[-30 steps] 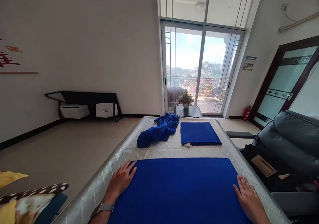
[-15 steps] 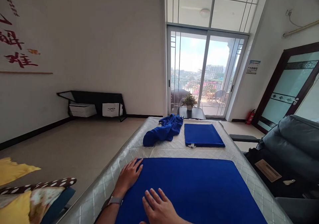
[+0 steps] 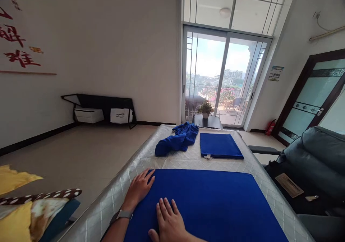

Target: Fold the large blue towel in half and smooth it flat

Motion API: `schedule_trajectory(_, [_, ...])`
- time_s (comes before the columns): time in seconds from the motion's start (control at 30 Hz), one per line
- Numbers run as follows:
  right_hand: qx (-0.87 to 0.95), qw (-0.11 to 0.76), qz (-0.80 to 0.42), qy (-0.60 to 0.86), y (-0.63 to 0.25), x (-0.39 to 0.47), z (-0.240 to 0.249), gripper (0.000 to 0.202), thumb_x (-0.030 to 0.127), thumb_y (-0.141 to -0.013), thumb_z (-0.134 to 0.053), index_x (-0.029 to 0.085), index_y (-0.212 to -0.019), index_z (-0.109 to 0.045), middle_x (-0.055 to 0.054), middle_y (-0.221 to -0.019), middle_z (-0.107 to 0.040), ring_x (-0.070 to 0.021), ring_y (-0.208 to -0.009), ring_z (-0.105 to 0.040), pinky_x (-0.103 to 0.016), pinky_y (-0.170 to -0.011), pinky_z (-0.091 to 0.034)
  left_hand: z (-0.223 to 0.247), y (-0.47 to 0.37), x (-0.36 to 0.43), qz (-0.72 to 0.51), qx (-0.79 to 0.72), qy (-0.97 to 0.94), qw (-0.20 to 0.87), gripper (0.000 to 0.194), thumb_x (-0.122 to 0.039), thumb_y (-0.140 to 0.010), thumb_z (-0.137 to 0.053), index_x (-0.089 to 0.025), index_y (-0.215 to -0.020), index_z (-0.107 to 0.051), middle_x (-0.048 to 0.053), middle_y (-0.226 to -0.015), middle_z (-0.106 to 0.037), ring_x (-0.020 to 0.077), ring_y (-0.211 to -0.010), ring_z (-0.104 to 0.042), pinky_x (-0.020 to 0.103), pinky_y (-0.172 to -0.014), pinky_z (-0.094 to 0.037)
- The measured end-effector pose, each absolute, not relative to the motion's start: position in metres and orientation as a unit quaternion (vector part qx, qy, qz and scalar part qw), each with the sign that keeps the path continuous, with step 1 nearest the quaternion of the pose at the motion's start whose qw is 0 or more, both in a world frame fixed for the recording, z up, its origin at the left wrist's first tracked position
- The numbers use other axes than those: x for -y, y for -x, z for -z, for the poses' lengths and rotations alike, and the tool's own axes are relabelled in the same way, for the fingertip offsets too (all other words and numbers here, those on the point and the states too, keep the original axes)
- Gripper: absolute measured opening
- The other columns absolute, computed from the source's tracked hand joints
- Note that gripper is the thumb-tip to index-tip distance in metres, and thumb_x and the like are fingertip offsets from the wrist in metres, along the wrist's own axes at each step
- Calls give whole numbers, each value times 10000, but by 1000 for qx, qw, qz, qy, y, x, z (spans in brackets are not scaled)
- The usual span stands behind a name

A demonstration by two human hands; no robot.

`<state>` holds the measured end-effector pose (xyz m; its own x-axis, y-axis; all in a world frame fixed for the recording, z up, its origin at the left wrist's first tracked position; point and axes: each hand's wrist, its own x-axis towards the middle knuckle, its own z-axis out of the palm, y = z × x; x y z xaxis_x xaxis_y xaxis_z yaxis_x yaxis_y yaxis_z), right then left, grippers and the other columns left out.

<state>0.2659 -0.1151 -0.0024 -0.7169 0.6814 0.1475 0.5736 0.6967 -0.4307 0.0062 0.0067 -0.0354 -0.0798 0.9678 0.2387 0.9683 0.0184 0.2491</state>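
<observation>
A large blue cloth [image 3: 215, 199] lies flat and smooth across the near part of a quilted white mattress [image 3: 142, 163]. On the cloth's far left corner rests my left hand [image 3: 140, 187], fingers stretched out, a watch on its wrist. My right hand [image 3: 170, 217] lies flat on the cloth nearer to me, with its fingers extended and thumb apart. Neither hand grips anything. Beyond the cloth is a neatly folded blue cloth [image 3: 221, 145] with a white tag at its near edge. Beside it, to the left, lies a crumpled blue cloth [image 3: 179, 139].
Several cushions [image 3: 37, 213] are piled low on the left. A dark armchair [image 3: 318, 159] stands close on the right, with a brown card [image 3: 289, 185] on it. A chair with a potted plant [image 3: 205, 109] is at the mattress's far end, before sliding glass doors [image 3: 205, 73].
My right hand has moved slightly forward over the cloth, and its thumb now shows. My left hand stays at the corner. The view has shifted a little.
</observation>
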Motion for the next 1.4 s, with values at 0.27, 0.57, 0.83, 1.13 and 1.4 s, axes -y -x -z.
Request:
schedule_trajectory(0.27, [860, 95, -178, 468, -396, 108, 14, 722, 594, -1074, -318, 236, -1679, -154, -15, -1723, -91, -298, -1602, -143, -556, -1307, -172, 33, -7, -5, 167, 720, 674, -18, 582, -499, -1032, -330, -266, -1514, -557, 98, -1627, -513, 297, -1513, -444, 545, -1277, -279])
schedule_trajectory(0.57, [672, 54, -52, 737, -615, 115, 59, 873, 693, -986, -158, 156, -1671, -220, -18, -1732, -128, -244, -1606, -136, -514, -1308, -155, 33, -6, -7, 153, 719, 677, -20, 599, -504, -1037, -311, -253, -1532, -535, 120, -1637, -494, 299, -1527, -424, 543, -1275, -281])
schedule_trajectory(0.83, [607, 80, -11, 791, -717, 123, 97, 850, 663, -931, -213, 175, -1556, -521, -110, -1668, -388, -341, -1567, -286, -609, -1241, -294, 38, -4, -9, 157, 723, 673, -20, 600, -527, -1026, -325, -270, -1518, -554, 92, -1628, -511, 301, -1514, -445, 553, -1275, -289])
schedule_trajectory(1.13, [700, 103, -4, 707, -590, 63, -7, 687, 484, -1014, -274, 135, -1557, -508, -98, -1648, -429, -293, -1557, -330, -506, -1270, -293, 31, -7, -5, 160, 716, 679, -17, 609, -532, -1031, -306, -271, -1532, -536, 106, -1621, -518, 305, -1511, -451, 571, -1274, -288])
schedule_trajectory(1.4, [848, 127, -123, 500, -372, 47, -37, 544, 417, -1037, -433, 207, -1526, -547, -103, -1565, -554, -301, -1475, -462, -502, -1251, -322, 34, -5, -8, 161, 707, 688, -13, 633, -498, -1022, -292, -195, -1504, -568, 146, -1617, -515, 302, -1507, -455, 531, -1269, -312])
